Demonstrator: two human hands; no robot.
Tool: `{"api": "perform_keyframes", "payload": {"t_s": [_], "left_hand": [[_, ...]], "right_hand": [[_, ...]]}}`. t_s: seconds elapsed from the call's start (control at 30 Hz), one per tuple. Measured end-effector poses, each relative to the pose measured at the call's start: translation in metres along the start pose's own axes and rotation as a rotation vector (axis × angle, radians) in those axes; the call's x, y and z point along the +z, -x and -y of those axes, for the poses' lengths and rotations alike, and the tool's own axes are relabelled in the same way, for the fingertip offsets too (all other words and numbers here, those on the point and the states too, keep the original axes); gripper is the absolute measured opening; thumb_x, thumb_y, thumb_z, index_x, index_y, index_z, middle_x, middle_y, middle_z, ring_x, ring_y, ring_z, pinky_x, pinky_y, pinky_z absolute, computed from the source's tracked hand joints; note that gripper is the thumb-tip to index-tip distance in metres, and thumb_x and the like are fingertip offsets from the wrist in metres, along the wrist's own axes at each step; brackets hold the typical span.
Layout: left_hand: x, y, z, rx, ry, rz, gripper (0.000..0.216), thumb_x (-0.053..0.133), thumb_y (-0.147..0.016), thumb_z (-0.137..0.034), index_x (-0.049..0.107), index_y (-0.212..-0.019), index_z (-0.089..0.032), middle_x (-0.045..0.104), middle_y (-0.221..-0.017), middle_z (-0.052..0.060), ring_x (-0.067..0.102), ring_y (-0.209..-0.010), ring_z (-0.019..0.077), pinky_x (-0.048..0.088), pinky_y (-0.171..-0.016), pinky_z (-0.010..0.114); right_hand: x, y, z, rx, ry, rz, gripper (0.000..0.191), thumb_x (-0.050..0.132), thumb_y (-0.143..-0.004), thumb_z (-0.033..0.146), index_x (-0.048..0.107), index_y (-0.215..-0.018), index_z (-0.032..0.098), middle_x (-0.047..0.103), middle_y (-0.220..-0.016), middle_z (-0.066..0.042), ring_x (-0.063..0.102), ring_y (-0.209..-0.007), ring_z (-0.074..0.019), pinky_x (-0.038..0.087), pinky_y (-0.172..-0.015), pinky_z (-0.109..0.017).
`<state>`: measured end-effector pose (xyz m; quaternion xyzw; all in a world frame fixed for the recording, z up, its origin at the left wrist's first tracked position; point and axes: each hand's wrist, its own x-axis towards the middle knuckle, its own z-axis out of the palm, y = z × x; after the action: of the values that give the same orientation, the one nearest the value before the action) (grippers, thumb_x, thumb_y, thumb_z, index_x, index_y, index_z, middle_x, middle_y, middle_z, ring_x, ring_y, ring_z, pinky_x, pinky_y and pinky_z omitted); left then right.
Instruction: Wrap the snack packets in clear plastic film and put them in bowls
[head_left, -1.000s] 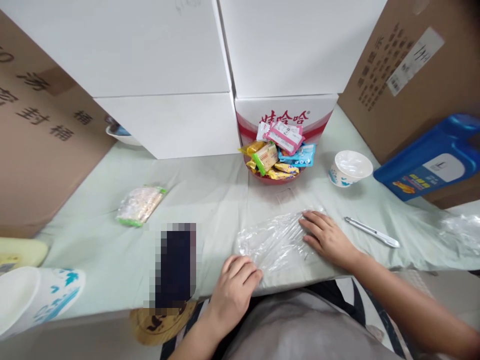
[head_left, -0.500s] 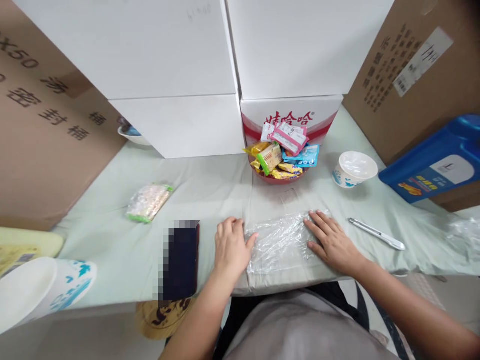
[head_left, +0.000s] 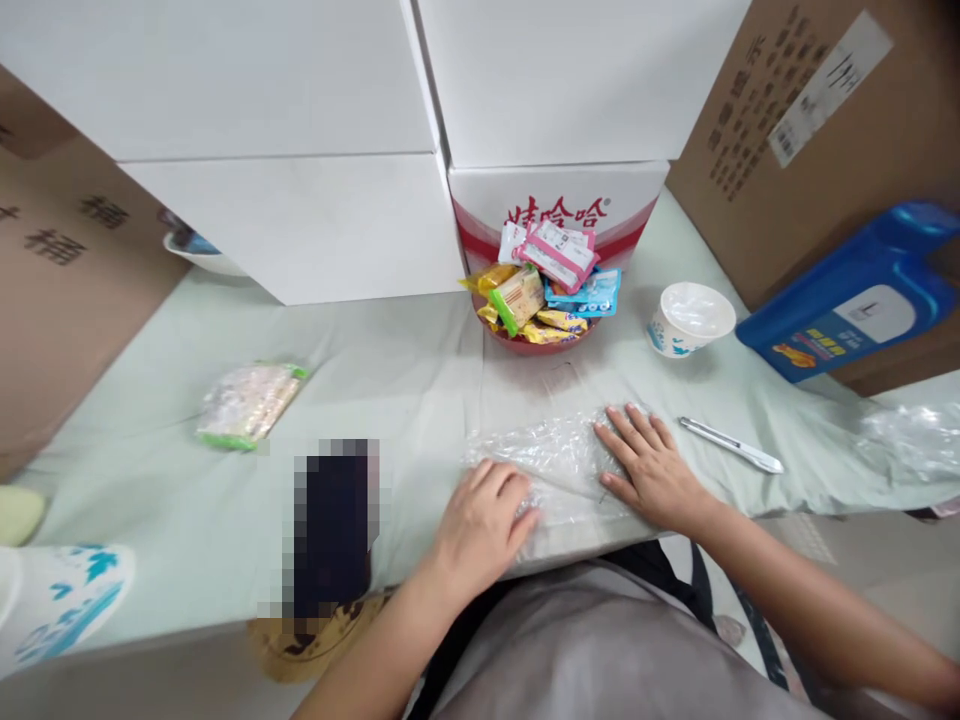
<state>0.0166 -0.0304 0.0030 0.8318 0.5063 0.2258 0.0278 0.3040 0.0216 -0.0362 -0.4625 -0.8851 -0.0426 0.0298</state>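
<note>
A clear, crinkled plastic sheet (head_left: 559,450) lies flat near the table's front edge. My right hand (head_left: 651,470) rests palm down on its right side, fingers spread. On the lower left part of the sheet lies my left hand (head_left: 486,525), fingers bent loosely and thumb apart. Both hands are open, with nothing gripped. To the right of my right hand is a white utility knife (head_left: 731,446). A dark phone (head_left: 334,530), partly blurred out, lies left of my left hand.
Behind the sheet stands a red bowl (head_left: 536,345) of wrapped snacks. A paper cup (head_left: 690,320) and a blue bottle (head_left: 847,300) are at the right. A plastic-wrapped snack pack (head_left: 251,403) and another paper cup (head_left: 71,600) are at the left. White boxes (head_left: 300,230) stand behind.
My left hand has moved from the sheet's left edge rightward onto the sheet. My right hand stays spread on it. The view has shifted, so everything sits further left.
</note>
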Motion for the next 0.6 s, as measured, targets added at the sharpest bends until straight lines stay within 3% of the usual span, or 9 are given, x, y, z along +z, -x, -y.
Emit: {"api": "perform_keyframes", "payload": {"t_s": [0.07, 0.17, 0.27, 0.33, 0.4, 0.47, 0.6], "left_hand": [[-0.004, 0.013, -0.001, -0.010, -0.010, 0.108, 0.011, 0.062, -0.087, -0.027, 0.062, -0.093, -0.018, 0.062, -0.097, 0.009, 0.057, -0.091, 0.0248, 0.052, -0.078, 0.040], [-0.014, 0.035, 0.007, -0.067, -0.043, 0.060, 0.015, 0.063, -0.087, -0.029, 0.062, -0.095, -0.016, 0.062, -0.102, 0.011, 0.057, -0.098, 0.0283, 0.051, -0.083, 0.045], [-0.019, 0.050, 0.011, -0.003, -0.002, -0.034, 0.022, 0.065, -0.086, -0.026, 0.061, -0.105, -0.015, 0.063, -0.109, 0.013, 0.058, -0.108, 0.0296, 0.049, -0.092, 0.046], [-0.017, 0.053, 0.008, 0.057, 0.021, -0.045, 0.030, 0.064, -0.087, -0.022, 0.059, -0.116, -0.015, 0.064, -0.115, 0.013, 0.057, -0.115, 0.0298, 0.048, -0.097, 0.046], [-0.013, 0.054, 0.004, 0.090, 0.044, 0.001, 0.031, 0.060, -0.089, -0.021, 0.059, -0.120, -0.016, 0.066, -0.114, 0.011, 0.058, -0.116, 0.0284, 0.048, -0.098, 0.045], [-0.010, 0.055, 0.003, 0.081, 0.077, 0.039, 0.021, 0.058, -0.090, -0.019, 0.063, -0.111, -0.018, 0.069, -0.103, 0.008, 0.062, -0.108, 0.0252, 0.051, -0.096, 0.043], [-0.009, 0.067, 0.009, 0.087, 0.171, 0.027, 0.017, 0.056, -0.088, -0.008, 0.066, -0.095, -0.019, 0.070, -0.089, 0.004, 0.065, -0.095, 0.0212, 0.054, -0.090, 0.038]], "right_hand": [[-0.005, 0.003, -0.006, 0.039, 0.005, 0.011, 0.060, 0.042, -0.096, 0.048, 0.037, -0.149, 0.021, 0.032, -0.157, -0.012, 0.022, -0.145, -0.0352, 0.024, -0.113, -0.057], [-0.019, 0.014, -0.018, 0.095, -0.028, -0.056, 0.059, 0.040, -0.097, 0.047, 0.037, -0.148, 0.018, 0.037, -0.153, -0.016, 0.023, -0.145, -0.0369, 0.027, -0.110, -0.060], [-0.037, 0.031, -0.024, -0.070, -0.164, -0.134, 0.064, 0.047, -0.093, 0.055, 0.042, -0.144, 0.016, 0.044, -0.148, -0.018, 0.027, -0.143, -0.0359, 0.032, -0.110, -0.056], [-0.044, 0.043, -0.023, -0.219, -0.241, -0.104, 0.067, 0.056, -0.088, 0.058, 0.047, -0.139, 0.016, 0.050, -0.142, -0.017, 0.035, -0.139, -0.0342, 0.036, -0.108, -0.051], [-0.044, 0.054, -0.021, -0.258, -0.268, -0.056, 0.058, 0.061, -0.088, 0.050, 0.051, -0.135, 0.017, 0.057, -0.134, -0.015, 0.047, -0.129, -0.0307, 0.041, -0.104, -0.048], [-0.042, 0.065, -0.019, -0.210, -0.286, -0.031, 0.043, 0.062, -0.090, 0.036, 0.056, -0.130, 0.019, 0.063, -0.123, -0.013, 0.056, -0.115, -0.0260, 0.046, -0.097, -0.044], [-0.041, 0.082, -0.019, -0.143, -0.372, 0.007, 0.024, 0.056, -0.092, 0.018, 0.064, -0.114, 0.023, 0.067, -0.106, -0.007, 0.061, -0.100, -0.0202, 0.051, -0.086, -0.038]]}}
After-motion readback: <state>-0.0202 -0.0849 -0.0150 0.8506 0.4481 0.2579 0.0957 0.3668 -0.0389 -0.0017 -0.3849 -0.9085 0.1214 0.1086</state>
